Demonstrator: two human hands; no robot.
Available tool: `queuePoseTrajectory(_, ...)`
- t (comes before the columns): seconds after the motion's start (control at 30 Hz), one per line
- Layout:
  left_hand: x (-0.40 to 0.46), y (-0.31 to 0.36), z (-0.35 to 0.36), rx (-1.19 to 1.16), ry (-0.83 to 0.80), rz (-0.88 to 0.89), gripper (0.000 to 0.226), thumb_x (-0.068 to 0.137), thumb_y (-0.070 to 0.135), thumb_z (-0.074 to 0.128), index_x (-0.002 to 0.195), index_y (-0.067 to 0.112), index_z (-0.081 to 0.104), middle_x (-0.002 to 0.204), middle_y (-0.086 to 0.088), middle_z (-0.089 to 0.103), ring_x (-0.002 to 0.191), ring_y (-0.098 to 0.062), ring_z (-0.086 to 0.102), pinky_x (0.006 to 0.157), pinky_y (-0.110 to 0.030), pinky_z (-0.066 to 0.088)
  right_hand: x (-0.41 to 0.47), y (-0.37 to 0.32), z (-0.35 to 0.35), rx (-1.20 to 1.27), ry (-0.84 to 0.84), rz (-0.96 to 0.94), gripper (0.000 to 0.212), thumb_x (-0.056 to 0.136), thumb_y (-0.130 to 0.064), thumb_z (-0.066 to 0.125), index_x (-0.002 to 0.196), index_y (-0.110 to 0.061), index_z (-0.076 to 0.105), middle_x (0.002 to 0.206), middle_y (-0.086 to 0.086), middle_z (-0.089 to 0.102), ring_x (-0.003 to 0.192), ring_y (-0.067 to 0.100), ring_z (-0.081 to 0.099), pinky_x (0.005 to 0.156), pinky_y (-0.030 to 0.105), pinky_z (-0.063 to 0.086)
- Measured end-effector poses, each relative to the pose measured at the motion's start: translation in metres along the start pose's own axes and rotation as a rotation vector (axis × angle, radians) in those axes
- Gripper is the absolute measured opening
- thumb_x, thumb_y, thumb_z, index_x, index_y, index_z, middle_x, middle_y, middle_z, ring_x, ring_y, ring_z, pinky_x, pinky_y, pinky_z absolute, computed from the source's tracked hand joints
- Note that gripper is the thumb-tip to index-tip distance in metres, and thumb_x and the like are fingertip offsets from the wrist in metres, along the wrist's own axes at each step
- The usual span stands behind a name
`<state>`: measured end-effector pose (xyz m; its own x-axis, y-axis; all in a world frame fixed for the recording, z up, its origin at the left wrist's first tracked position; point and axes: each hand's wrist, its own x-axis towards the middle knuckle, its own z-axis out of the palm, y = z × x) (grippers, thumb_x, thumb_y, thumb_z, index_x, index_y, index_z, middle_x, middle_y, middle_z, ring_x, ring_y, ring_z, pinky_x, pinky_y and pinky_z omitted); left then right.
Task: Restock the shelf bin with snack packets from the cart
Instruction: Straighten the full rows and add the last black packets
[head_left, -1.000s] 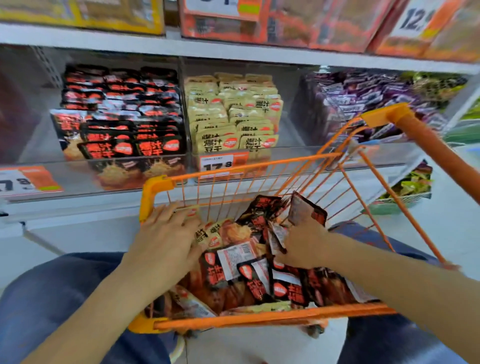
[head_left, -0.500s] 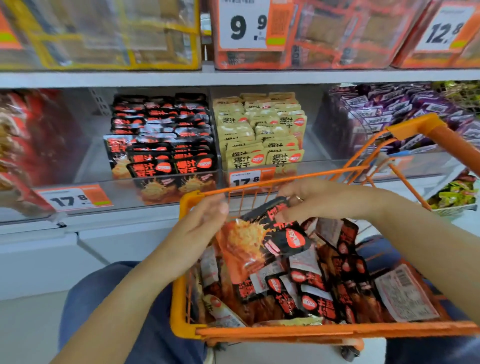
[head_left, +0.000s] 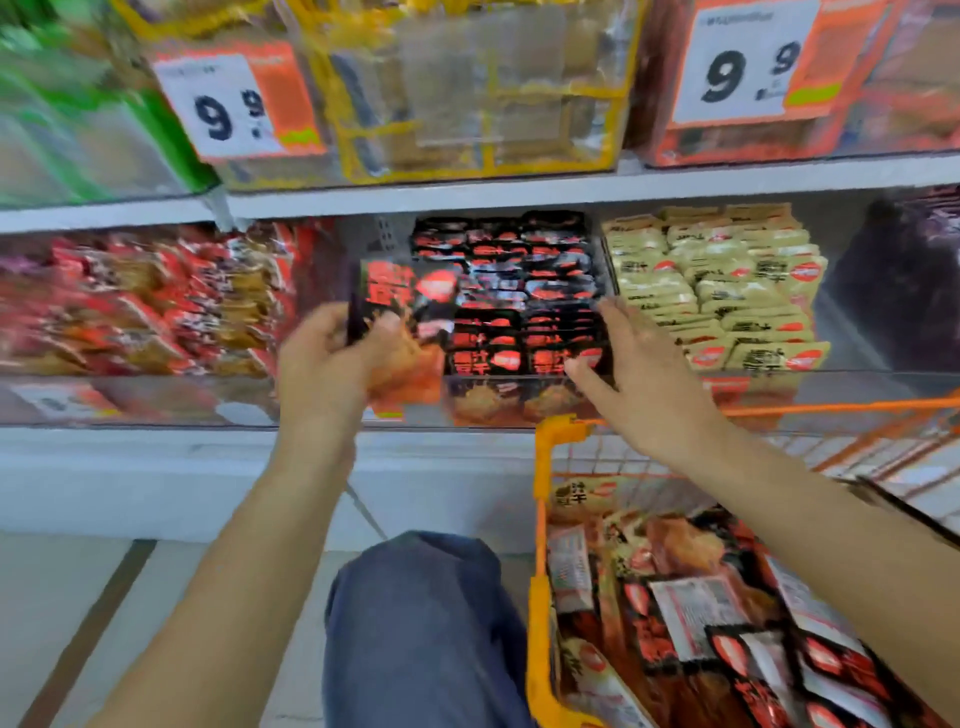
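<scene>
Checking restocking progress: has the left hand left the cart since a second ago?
Yes. The left hand rose out of the orange cart and now holds a black-and-red packet before the shelf bin.

Glossy film, wire and clear plastic

Packets (head_left: 410, 306) glossy foil; cart (head_left: 540, 467) orange coated wire, lower right; bin (head_left: 498, 400) front clear plastic.

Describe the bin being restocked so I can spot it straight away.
Find the middle shelf. The bin sits between red packets and beige packets. It alone holds black packets, and the right hand reaches to its front.
</scene>
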<state>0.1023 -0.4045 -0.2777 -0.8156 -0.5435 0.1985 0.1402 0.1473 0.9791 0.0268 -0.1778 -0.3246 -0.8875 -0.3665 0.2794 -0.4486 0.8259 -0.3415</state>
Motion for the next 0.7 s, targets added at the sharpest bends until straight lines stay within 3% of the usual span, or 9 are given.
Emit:
queuePoseTrajectory(0.07,0.032,-0.009,-0.008,0.056,0.090,0.019,0.020,0.087,0.001,0.061,0.081,0.019,0.056,0.071,0.000,0.061,0.060,-0.008,0.056,0.061,-0.024,0.046,0.001,0.004,0.016,-0.167,-0.005,0.005,0.080,0.095,-0.048,0.045,0.150,0.000,0.014,0.156,0.020,0.017,0.144,0.032,0.020,0.118,0.040,0.014)
queuePoseTrajectory(0.13,0.060,-0.024,-0.008,0.206,0.094,0.045,0.019,0.086,0.002,0.060,0.086,0.020,0.054,0.085,-0.006,0.059,0.076,-0.017,0.052,0.071,-0.033,0.043,-0.004,0.009,0.031,-0.246,0.053,-0.006,0.078,0.096,-0.045,0.043,0.149,0.002,0.014,0.156,0.021,0.016,0.143,0.033,0.023,0.118,0.040,0.011)
queuePoseTrajectory(0.23,0.091,-0.048,0.004,0.440,0.057,-0.022,0.021,0.086,0.001,0.060,0.106,0.008,0.058,0.098,-0.012,0.061,0.084,-0.016,0.051,0.069,-0.026,0.039,-0.012,0.010,0.043,-0.240,0.188,-0.004,0.069,0.093,-0.037,0.034,0.147,0.004,0.023,0.152,0.022,0.027,0.139,0.033,0.033,0.117,0.039,0.010)
queuePoseTrajectory(0.3,0.104,-0.060,0.015,0.501,0.000,-0.104,0.023,0.085,0.001,0.061,0.108,0.001,0.058,0.103,-0.017,0.064,0.085,-0.020,0.055,0.069,-0.028,0.040,-0.014,0.010,0.047,-0.246,0.242,-0.015,0.064,0.092,-0.029,0.032,0.146,0.006,0.025,0.151,0.023,0.030,0.138,0.033,0.035,0.117,0.040,0.010)
queuePoseTrajectory(0.4,0.115,-0.073,0.024,0.612,-0.089,-0.185,0.021,0.084,-0.001,0.059,0.105,-0.004,0.060,0.107,-0.026,0.064,0.100,-0.036,0.061,0.076,-0.037,0.046,-0.014,0.010,0.049,-0.269,0.281,-0.035,0.062,0.092,-0.025,0.032,0.145,0.006,0.027,0.151,0.023,0.029,0.138,0.032,0.034,0.117,0.041,0.011)
queuePoseTrajectory(0.5,0.115,-0.080,0.026,0.797,-0.104,-0.189,0.020,0.083,-0.003,0.055,0.102,-0.005,0.062,0.104,-0.027,0.064,0.102,-0.039,0.060,0.082,-0.040,0.046,-0.013,0.010,0.050,-0.296,0.281,-0.037,0.061,0.092,-0.023,0.033,0.145,0.006,0.029,0.151,0.023,0.030,0.137,0.032,0.034,0.117,0.042,0.012)
queuePoseTrajectory(0.57,0.114,-0.081,0.026,0.858,-0.079,-0.160,0.010,0.082,-0.004,0.053,0.087,-0.005,0.061,0.097,-0.027,0.063,0.097,-0.041,0.060,0.078,-0.039,0.045,-0.012,0.010,0.051,-0.313,0.288,-0.036,0.060,0.092,-0.023,0.032,0.144,0.006,0.030,0.151,0.024,0.030,0.137,0.033,0.035,0.117,0.042,0.011)
queuePoseTrajectory(0.63,0.113,-0.080,0.026,0.872,-0.054,-0.158,0.014,0.081,-0.006,0.050,0.068,-0.001,0.053,0.085,-0.027,0.058,0.093,-0.042,0.059,0.072,-0.037,0.042,-0.012,0.011,0.052,-0.326,0.300,-0.036,0.060,0.092,-0.023,0.032,0.144,0.006,0.031,0.151,0.024,0.030,0.137,0.033,0.035,0.117,0.042,0.011)
queuePoseTrajectory(0.7,0.116,-0.081,0.025,0.839,0.001,-0.163,0.009,0.082,-0.006,0.049,0.077,-0.006,0.056,0.091,-0.031,0.059,0.095,-0.043,0.058,0.070,-0.035,0.040,-0.011,0.011,0.053,-0.332,0.305,-0.035,0.060,0.091,-0.022,0.032,0.144,0.006,0.031,0.151,0.024,0.029,0.137,0.033,0.035,0.117,0.042,0.011)
